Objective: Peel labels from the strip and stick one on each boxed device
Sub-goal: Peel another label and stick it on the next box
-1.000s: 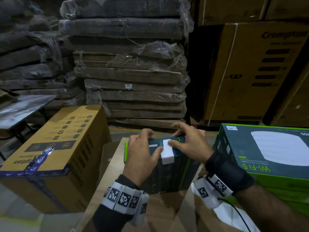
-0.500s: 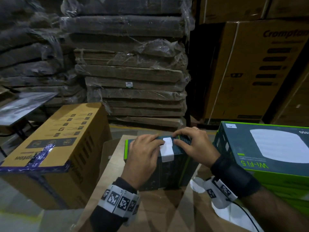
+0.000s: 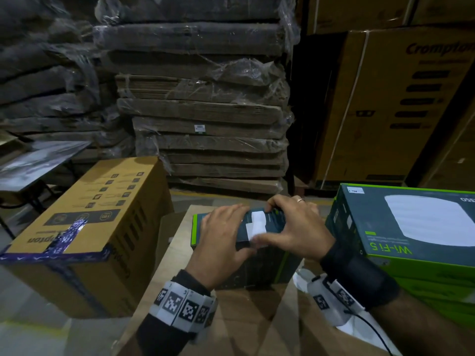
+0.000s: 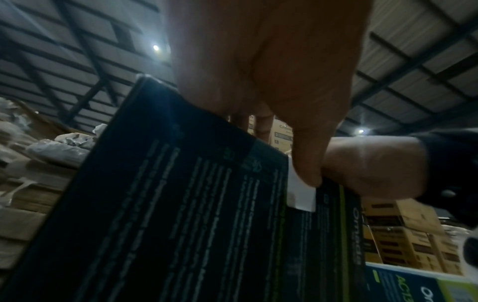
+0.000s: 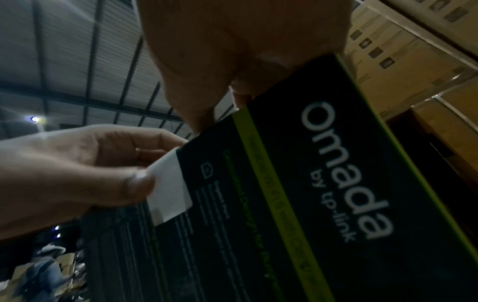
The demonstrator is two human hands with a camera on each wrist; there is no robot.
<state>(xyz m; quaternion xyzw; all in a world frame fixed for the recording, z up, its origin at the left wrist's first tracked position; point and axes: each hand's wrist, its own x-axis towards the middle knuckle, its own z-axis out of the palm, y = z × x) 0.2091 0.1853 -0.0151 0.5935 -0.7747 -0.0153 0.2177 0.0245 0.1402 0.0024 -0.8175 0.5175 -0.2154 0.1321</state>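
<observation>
A dark green boxed device (image 3: pixel 267 260) stands on edge on the cardboard top (image 3: pixel 257 317) in the head view. A white label (image 3: pixel 257 223) is folded over its upper edge. My left hand (image 3: pixel 221 240) grips the box from the left, fingers over the top, and its thumb presses the label (image 4: pixel 301 194) on the near face. My right hand (image 3: pixel 295 227) grips from the right, fingers curled over the far edge and thumb lying across the label's lower end. The right wrist view shows the box (image 5: pixel 323 194), the label (image 5: pixel 168 190) and my left thumb (image 5: pixel 137 181) on it.
A larger green Wi-Fi box (image 3: pixel 411 227) sits close on the right. A yellow-brown carton (image 3: pixel 90 214) stands at the left. Wrapped stacks of flat cardboard (image 3: pixel 205 124) and tall cartons (image 3: pixel 398 98) fill the back. White paper (image 3: pixel 359 332) lies under my right wrist.
My right thumb has slid down onto the label's lower end at the near edge. My left thumb has moved in under it. The box stays upright between both hands.
</observation>
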